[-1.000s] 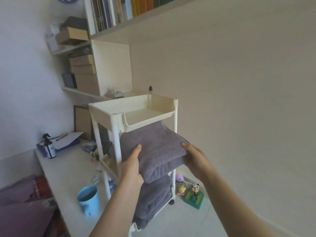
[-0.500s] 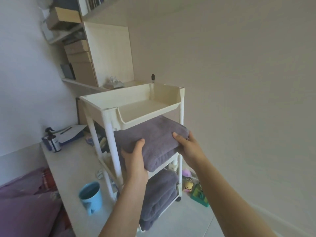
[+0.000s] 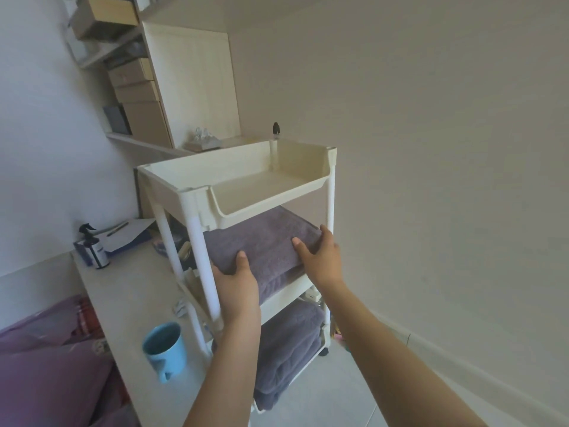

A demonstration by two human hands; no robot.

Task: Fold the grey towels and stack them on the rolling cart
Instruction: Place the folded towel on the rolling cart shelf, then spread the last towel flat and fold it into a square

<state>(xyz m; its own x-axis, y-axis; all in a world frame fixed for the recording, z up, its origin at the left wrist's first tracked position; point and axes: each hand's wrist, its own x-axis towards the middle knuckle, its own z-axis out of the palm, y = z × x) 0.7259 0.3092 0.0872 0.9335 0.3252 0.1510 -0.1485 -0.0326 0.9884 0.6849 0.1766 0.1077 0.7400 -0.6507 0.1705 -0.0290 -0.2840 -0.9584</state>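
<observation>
A white three-tier rolling cart (image 3: 331, 167) stands in the middle of the view. A folded grey towel (image 3: 264, 238) lies on its middle shelf, under the bare top tray. My left hand (image 3: 237, 285) grips the towel's near left edge, thumb on top. My right hand (image 3: 321, 257) holds its near right corner, thumb on top too. Another folded grey towel (image 3: 286, 352) fills the bottom shelf; my left forearm hides part of it.
A pale desk (image 3: 129, 291) left of the cart carries a blue mug (image 3: 164, 349), a dark spray bottle (image 3: 94, 249) and papers. Shelves with boxes (image 3: 135, 87) hang behind. A purple bedcover (image 3: 46, 374) lies at the lower left. A plain wall runs along the right.
Both hands have pushed the folded towel away from me, further in onto the middle shelf. The view has tilted down and come closer to the cart.
</observation>
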